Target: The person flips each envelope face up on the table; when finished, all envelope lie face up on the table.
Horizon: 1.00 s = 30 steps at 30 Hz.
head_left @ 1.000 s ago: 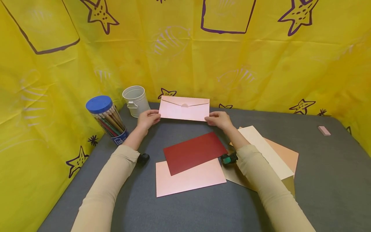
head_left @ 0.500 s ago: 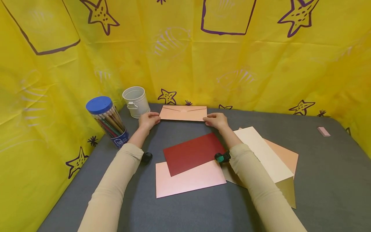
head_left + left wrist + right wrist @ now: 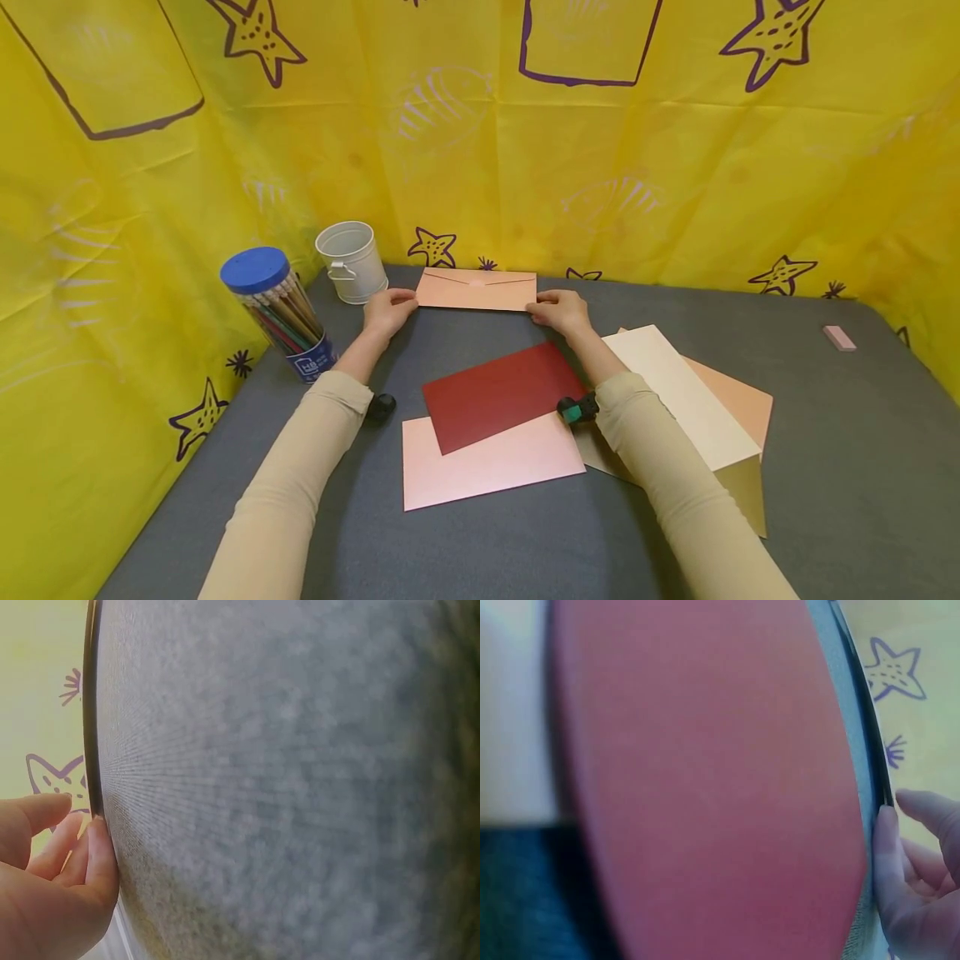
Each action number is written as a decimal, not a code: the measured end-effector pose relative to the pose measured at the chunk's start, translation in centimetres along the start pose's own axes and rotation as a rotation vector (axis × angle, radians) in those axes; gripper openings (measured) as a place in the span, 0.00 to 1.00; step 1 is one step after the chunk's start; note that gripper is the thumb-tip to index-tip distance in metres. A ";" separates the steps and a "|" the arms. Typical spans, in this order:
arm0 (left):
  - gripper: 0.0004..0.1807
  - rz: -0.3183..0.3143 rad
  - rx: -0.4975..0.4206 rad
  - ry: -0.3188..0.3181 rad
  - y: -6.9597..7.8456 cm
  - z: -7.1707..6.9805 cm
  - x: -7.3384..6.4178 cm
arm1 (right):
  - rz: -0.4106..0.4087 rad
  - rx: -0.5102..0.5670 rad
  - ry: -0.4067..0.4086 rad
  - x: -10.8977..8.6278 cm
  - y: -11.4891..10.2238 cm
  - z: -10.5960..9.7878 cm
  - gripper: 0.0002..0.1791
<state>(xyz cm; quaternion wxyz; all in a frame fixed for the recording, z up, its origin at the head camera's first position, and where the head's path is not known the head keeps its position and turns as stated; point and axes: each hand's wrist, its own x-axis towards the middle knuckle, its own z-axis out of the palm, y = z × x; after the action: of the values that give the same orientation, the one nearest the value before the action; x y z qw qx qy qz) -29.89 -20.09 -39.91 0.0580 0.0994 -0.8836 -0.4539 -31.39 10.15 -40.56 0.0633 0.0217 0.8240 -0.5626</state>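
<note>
Near the back of the table, a peach envelope [image 3: 477,290] with a pointed flap faces up, low over the surface and seen at a slant. My left hand [image 3: 388,311] pinches its left front corner, thumb below and fingers above. At the opposite corner, my right hand [image 3: 562,311] pinches it between thumb and fingers. Both wrist views show the envelope edge-on as a thin dark strip at the fingertips. Between my forearms lies a dark red envelope [image 3: 502,396], overlapping a pale pink envelope [image 3: 487,471] nearer to me.
A white metal bucket [image 3: 352,265] stands beside my left hand. Left of it is a tub of pencils [image 3: 281,312] with a blue lid. Under my right forearm spread a cream envelope [image 3: 686,396], a peach one [image 3: 738,400] and a gold one [image 3: 746,496]. A pink eraser [image 3: 839,337] lies far right.
Both hands have lowered the peach envelope from a raised, upright tilt to a flatter pose. My hands have drawn slightly closer together; over the last half second it has shifted only slightly.
</note>
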 end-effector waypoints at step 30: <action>0.20 0.055 0.121 -0.059 -0.2 -0.1 -0.1 | -0.089 -0.330 0.017 -0.5 0.0 0.0 0.28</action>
<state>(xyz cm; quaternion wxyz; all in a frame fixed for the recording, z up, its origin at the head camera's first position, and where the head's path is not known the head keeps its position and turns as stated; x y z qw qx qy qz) -29.73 -20.21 -40.01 0.0384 0.0651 -0.9131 -0.4007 -30.86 10.17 -40.46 0.0338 -0.0208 0.9059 -0.4217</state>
